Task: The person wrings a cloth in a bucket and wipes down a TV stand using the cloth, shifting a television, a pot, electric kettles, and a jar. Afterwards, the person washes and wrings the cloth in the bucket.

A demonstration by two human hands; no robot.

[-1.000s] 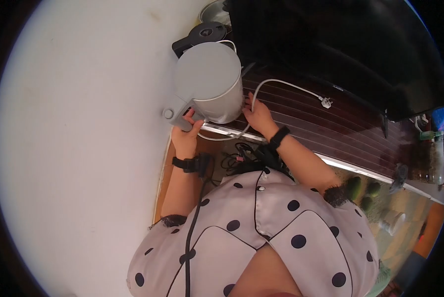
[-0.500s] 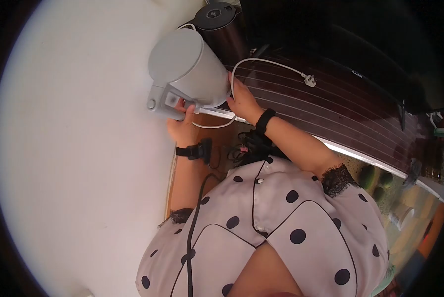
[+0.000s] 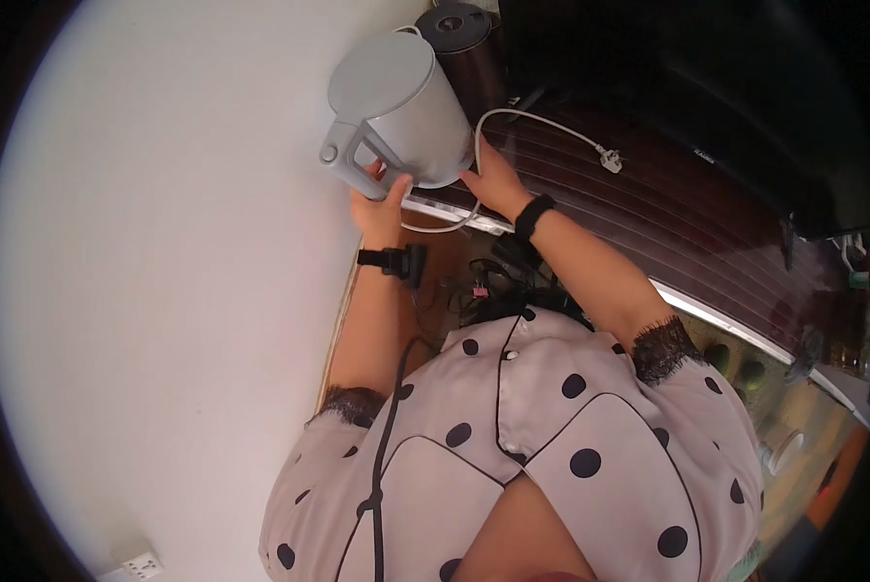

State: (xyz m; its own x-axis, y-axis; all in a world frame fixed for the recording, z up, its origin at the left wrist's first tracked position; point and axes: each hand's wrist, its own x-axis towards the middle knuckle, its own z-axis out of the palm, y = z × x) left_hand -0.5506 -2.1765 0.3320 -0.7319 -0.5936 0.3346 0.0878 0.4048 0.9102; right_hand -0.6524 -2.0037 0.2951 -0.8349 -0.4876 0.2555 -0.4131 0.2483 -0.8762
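A pale grey electric kettle (image 3: 423,131), lid toward me, is held between my two hands at the top of the head view. My left hand (image 3: 380,206) is closed around the lower end of its handle (image 3: 349,155), with the thumb near the base. My right hand (image 3: 498,181) grips the kettle low on its right side; the fingertips are partly hidden behind it. A white power cord (image 3: 478,155) loops past my right hand, and its plug (image 3: 610,161) lies on the dark tabletop (image 3: 629,213).
Behind the kettle stands a dark lidded jug (image 3: 474,58). A black screen (image 3: 668,78) takes up the back right. A white wall (image 3: 163,242) borders the left, with a socket (image 3: 144,565) low down. Below the table's metal edge (image 3: 726,315) are green melons (image 3: 751,375) and tangled black cables (image 3: 493,281).
Both hands and the kettle have shifted up and to the right in the view. The camera view has also turned slightly, bringing the wall socket in at lower left.
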